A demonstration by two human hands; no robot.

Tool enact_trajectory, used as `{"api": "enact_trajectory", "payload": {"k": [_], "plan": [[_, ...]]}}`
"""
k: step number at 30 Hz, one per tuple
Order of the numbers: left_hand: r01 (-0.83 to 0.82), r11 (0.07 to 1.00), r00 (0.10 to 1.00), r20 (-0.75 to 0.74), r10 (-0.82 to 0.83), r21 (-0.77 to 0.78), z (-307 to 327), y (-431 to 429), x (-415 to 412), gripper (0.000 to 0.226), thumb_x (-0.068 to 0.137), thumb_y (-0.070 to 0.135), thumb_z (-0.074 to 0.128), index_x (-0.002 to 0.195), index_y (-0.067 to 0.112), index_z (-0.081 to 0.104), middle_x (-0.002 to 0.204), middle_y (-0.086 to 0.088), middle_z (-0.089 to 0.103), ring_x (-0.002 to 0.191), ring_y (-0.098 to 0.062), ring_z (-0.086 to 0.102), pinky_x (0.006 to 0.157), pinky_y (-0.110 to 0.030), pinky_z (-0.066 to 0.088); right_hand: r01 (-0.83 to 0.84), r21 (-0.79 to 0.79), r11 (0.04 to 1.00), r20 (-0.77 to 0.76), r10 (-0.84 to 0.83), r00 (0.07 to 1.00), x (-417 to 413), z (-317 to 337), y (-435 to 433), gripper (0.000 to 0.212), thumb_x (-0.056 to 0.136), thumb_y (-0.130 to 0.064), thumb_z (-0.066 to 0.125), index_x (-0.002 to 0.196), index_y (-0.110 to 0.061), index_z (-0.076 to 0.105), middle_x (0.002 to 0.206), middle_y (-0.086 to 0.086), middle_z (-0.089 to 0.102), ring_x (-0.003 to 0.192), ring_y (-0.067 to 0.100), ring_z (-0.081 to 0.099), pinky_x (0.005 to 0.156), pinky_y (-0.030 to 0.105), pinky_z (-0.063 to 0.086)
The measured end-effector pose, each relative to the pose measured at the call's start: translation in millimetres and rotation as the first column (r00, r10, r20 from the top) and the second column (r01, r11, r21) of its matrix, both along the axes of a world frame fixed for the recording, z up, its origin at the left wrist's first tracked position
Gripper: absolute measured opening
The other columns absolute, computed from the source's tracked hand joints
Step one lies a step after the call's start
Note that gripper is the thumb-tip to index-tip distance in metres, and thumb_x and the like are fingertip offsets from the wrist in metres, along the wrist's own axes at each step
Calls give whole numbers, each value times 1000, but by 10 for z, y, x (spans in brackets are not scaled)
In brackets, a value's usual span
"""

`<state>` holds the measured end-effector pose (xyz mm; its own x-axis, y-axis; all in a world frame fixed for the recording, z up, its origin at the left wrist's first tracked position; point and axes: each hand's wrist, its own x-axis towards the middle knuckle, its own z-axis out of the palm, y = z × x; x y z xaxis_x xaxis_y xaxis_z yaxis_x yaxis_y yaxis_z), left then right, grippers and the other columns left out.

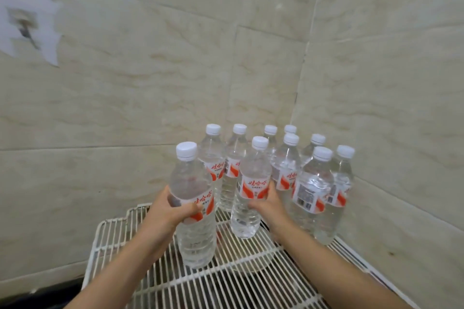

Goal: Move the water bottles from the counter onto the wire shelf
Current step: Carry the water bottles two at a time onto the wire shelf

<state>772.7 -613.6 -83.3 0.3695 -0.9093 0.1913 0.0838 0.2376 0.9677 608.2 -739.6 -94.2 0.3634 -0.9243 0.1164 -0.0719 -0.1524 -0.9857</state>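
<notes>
Tiled corner (298,98), shelf (226,283) open front-left, eight bottles (313,190) packed back-right, left hand (165,213) gripping front bottle (192,180), right hand (270,204) gripping middle bottle (252,178).

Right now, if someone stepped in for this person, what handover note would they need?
Left hand: grip round the front-left bottle at its label.
Right hand: grip round the middle bottle at its label.
Both are upright, low over the wire shelf; whether they rest on it is unclear.
Done: eight bottles stand in the shelf's back right corner.
Left: set these two down, release. The counter is out of view; bottles remaining there unknown.
</notes>
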Motion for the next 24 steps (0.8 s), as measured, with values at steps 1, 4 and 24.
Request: {"api": "enact_trajectory", "payload": {"k": [1,4,24], "plan": [[-6,1000,1000,11,6,1,-4,-36,4,60,49,13,75,105,19,55,99,-9,67,92,-25,62,75,-35,49,69,-44,997,-29,-71,997,62,-143,76,77,69,0,72,131,-25,31,117,-2,54,117,19,50,99,38,44],[12,1000,999,30,-12,-18,20,-138,-8,72,35,27,77,104,22,56,103,-10,69,97,-28,63,79,-37,50,281,-104,954,-85,-290,953,252,-399,151,92,63,-22,82,136,-22,27,131,1,46,124,20,44,104,41,40],[-70,997,990,122,66,31,28,-703,-336,52,68,-2,71,105,26,48,109,-3,62,101,-22,61,89,-44,50,199,-250,948,-522,-305,797,-24,-283,18,58,80,-45,61,127,-16,41,127,4,55,115,25,53,98,44,43]]}}
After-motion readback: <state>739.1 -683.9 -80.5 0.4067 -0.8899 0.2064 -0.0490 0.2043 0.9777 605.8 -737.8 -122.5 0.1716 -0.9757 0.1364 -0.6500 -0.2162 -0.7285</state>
